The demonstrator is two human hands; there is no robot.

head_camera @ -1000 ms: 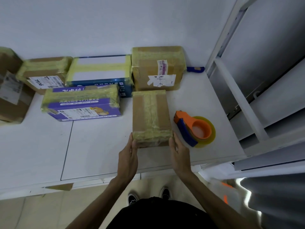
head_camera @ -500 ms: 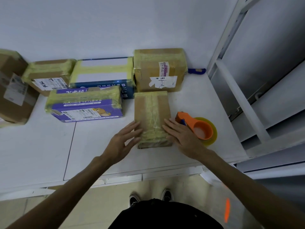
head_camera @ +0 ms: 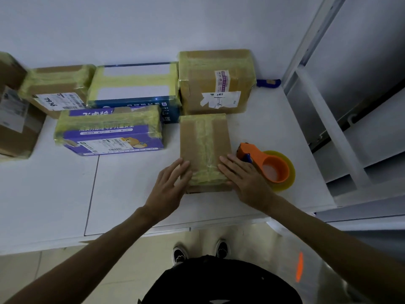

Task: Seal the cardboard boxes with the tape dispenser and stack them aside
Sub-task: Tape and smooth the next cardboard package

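- Left grip (head_camera: 168, 189): open, fingers straight and a little spread. They lie flat on the near left corner of the small taped box (head_camera: 205, 139), and no finger curls round it.
- Right grip (head_camera: 245, 181): also open, fingers straight and close together. They press flat on the near right corner of the same box, over the yellowish tape band.
- The small taped box lies flat on the white bench (head_camera: 131, 194), between the two grips. Most of its length runs away from the fingertips toward the wall.
- One tape strip runs along its top, and a cross band sits at the end under the fingertips.
- The orange tape dispenser (head_camera: 269, 167), with a yellowish roll, lies on the bench just outside the right grip. I cannot tell if it touches the hand.
- Straight beyond the fingertips, the large brown box (head_camera: 217, 84) with white labels stands at the far end of the small box.
- Beyond and outward of the left grip is the purple box (head_camera: 109, 132). Behind that are the blue-and-white box (head_camera: 133, 88) and a labelled brown box (head_camera: 57, 88).
- All of these boxes are wrapped in yellowish tape.
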